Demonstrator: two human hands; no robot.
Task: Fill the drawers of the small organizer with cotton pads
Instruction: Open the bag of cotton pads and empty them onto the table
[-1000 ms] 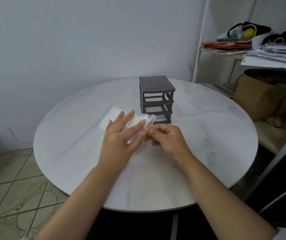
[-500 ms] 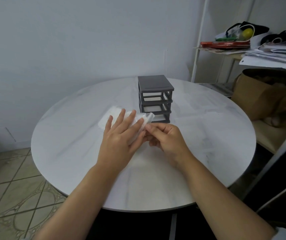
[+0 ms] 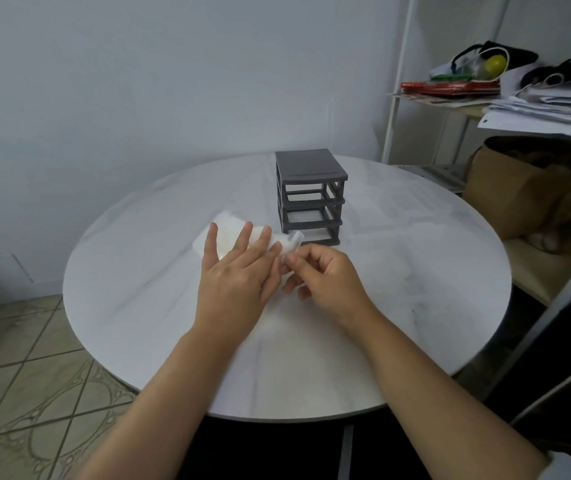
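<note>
A small dark grey organizer (image 3: 311,197) stands upright near the middle of the round white table (image 3: 415,271); its three slots look open, with no drawers showing in them. Just left of its base lies a clear plastic bag of white cotton pads (image 3: 223,225). My left hand (image 3: 239,275) lies flat on the bag with fingers spread, pressing it down. My right hand (image 3: 325,280) pinches the bag's crinkled clear end beside the organizer's foot. Most of the bag is hidden under my left hand.
A white metal shelf (image 3: 398,95) with papers, a red package and bags stands at the back right. Below it sits a brown paper bag (image 3: 519,188). A chair frame (image 3: 561,306) is close to the table's right edge. Tiled floor lies to the left.
My left hand's fingers have spread a little and shifted on the bag. The right hand keeps its pinch at the bag's end. The organizer has not moved.
</note>
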